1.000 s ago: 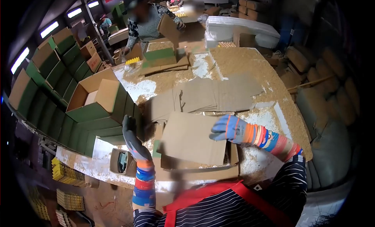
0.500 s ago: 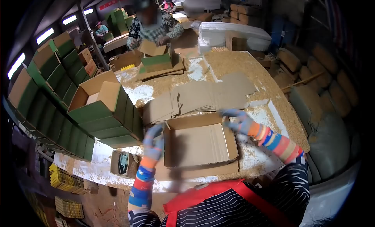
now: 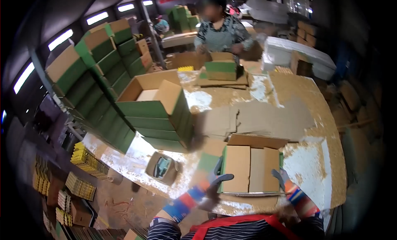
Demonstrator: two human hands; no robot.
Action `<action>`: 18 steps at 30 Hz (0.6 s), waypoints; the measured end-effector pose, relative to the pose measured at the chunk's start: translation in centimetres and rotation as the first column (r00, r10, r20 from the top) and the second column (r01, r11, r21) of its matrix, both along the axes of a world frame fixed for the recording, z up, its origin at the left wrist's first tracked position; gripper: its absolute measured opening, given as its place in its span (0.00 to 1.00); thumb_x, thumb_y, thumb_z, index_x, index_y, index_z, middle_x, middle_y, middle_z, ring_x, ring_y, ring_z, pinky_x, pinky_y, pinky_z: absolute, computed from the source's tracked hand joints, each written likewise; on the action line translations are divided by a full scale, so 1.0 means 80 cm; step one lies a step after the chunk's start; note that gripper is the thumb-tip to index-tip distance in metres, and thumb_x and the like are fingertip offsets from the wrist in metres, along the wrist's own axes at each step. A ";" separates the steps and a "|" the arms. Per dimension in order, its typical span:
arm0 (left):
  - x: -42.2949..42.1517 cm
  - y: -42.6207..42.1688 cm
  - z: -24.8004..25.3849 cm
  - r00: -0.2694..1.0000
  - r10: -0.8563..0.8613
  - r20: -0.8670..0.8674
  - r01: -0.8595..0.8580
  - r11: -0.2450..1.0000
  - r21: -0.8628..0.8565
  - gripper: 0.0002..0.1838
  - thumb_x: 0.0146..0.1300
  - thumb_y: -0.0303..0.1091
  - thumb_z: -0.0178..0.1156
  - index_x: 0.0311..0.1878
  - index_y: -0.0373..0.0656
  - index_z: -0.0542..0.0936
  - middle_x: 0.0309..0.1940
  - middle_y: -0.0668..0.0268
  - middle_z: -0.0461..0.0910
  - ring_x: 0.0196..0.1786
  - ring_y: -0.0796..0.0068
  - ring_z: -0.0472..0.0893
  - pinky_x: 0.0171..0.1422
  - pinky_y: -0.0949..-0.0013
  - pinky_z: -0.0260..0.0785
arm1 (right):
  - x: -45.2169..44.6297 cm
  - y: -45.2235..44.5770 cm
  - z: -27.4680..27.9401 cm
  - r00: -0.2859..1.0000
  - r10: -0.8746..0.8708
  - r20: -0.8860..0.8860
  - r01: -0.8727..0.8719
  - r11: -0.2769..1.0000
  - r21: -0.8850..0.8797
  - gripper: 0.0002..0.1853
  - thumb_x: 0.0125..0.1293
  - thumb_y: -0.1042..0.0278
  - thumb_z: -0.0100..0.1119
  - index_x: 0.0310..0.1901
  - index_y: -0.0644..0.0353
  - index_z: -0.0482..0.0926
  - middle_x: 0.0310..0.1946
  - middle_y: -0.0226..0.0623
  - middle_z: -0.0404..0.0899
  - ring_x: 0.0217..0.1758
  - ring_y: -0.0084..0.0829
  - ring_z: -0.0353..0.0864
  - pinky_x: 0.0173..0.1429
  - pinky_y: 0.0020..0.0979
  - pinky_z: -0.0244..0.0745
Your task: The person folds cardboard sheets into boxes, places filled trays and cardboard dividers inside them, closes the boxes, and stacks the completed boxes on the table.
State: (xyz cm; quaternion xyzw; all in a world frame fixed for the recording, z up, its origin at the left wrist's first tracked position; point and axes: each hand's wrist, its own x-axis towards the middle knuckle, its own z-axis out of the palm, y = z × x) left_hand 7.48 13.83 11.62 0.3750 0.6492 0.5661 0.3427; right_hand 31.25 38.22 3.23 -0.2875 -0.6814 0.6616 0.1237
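The cardboard box (image 3: 257, 174) stands on the work surface (image 3: 308, 165), close to its near edge and toward the near right corner. Its left and right flaps are folded inward with a gap between them, and its far flap stands up. The left hand (image 3: 217, 178), in a glove, is well open at the left side of the box, the thumb spread from the fingers. The right hand (image 3: 282, 178) is at the right side, fingers slightly bent; it shows small here, so I cannot tell if it grips. To the left, near the same edge, is a small open box (image 3: 173, 174) with bluish things inside. Behind it, toward the left edge, stands a stack of green boxes (image 3: 153, 126). Flat cardboard sheets (image 3: 269, 118) lie in the middle. Near the far edge another green box (image 3: 221, 70) rests on cardboard, and a co-worker (image 3: 221, 35) stands behind it.
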 end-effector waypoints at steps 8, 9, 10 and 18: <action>-0.226 -0.047 0.082 0.887 0.462 -0.006 -0.335 0.651 0.681 0.22 0.64 0.39 0.46 0.56 0.33 0.68 0.51 0.54 0.72 0.52 0.62 0.73 0.55 0.64 0.66 | -0.152 -0.001 0.143 0.855 -0.154 -0.495 -0.098 0.889 -0.447 0.25 0.65 0.56 0.48 0.59 0.60 0.64 0.50 0.37 0.72 0.52 0.29 0.72 0.56 0.33 0.68; -0.259 -0.074 0.110 0.577 0.798 -0.174 -0.392 0.457 0.798 0.21 0.65 0.38 0.44 0.55 0.33 0.69 0.50 0.54 0.73 0.52 0.61 0.73 0.56 0.64 0.65 | -0.189 -0.008 0.169 0.826 -0.143 -0.545 -0.115 0.904 -0.412 0.25 0.64 0.56 0.49 0.59 0.61 0.63 0.50 0.37 0.72 0.52 0.28 0.72 0.56 0.32 0.68; -0.274 -0.100 0.160 0.218 0.966 -0.136 -0.441 0.222 0.869 0.21 0.67 0.38 0.40 0.55 0.34 0.69 0.51 0.55 0.72 0.53 0.59 0.72 0.59 0.64 0.64 | -0.228 -0.014 0.193 0.795 -0.130 -0.592 -0.134 0.915 -0.381 0.26 0.63 0.56 0.50 0.59 0.61 0.63 0.50 0.37 0.72 0.52 0.28 0.71 0.56 0.32 0.67; -0.471 -0.172 0.114 0.821 0.504 0.266 -0.548 0.569 0.613 0.33 0.68 0.54 0.36 0.63 0.33 0.60 0.62 0.61 0.61 0.62 0.70 0.63 0.66 0.70 0.52 | -0.548 -0.107 0.265 0.679 -0.079 -0.729 -0.156 0.956 -0.249 0.32 0.59 0.57 0.58 0.61 0.64 0.61 0.50 0.40 0.71 0.53 0.28 0.69 0.57 0.30 0.64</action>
